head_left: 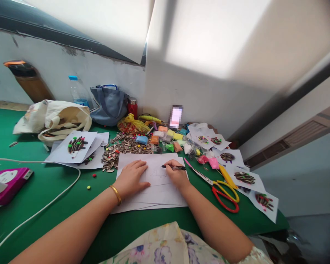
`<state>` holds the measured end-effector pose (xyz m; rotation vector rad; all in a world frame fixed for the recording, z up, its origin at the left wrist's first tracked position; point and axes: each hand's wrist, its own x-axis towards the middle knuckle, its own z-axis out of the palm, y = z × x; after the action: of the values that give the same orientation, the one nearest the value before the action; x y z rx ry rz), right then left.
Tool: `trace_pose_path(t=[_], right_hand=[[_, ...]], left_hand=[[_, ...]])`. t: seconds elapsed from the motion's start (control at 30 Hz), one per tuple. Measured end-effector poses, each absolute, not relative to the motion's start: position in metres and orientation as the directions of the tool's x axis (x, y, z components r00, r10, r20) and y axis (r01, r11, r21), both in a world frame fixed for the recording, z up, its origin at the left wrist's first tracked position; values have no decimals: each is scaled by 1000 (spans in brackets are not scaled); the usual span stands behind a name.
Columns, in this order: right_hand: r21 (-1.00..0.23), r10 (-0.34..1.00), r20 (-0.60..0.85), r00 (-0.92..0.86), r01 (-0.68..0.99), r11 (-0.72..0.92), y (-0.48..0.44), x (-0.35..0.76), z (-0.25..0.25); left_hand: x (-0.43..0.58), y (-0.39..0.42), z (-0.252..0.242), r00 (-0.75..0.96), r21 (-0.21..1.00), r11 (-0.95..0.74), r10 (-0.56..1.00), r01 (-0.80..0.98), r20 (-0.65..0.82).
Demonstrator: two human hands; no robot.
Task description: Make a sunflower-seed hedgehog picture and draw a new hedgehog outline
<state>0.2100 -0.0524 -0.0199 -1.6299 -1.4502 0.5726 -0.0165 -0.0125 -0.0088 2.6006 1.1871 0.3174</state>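
Note:
Sheets of white paper (156, 196) lie stacked on the green table in front of me, with faint pen lines on the top sheet. My left hand (132, 178) rests flat on the left part of that sheet, fingers stretched out and holding nothing. In my right hand (177, 176) is a dark pen (178, 168), gripped between thumb and fingers, its tip on or just above the paper near the drawn lines. Right of the paper lie scissors (213, 182) with red and yellow handles. A heap of striped sunflower seeds (126, 145) touches the paper's far left edge.
Packets of coloured clay (177, 136) spread behind the paper. Cards decorated with seeds lie at left (81, 148) and right (244, 178). A phone (176, 116) leans on the wall. Bags, a bottle (78, 93) and a white cable (63, 189) occupy the left side.

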Motion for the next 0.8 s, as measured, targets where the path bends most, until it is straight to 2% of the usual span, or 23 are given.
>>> trace_pose_path(t=[0.8], right_hand=[[-821, 962, 184, 203, 570, 37, -54, 209, -18]], left_hand=[[-16, -11, -11, 642, 332, -635, 759, 697, 104]])
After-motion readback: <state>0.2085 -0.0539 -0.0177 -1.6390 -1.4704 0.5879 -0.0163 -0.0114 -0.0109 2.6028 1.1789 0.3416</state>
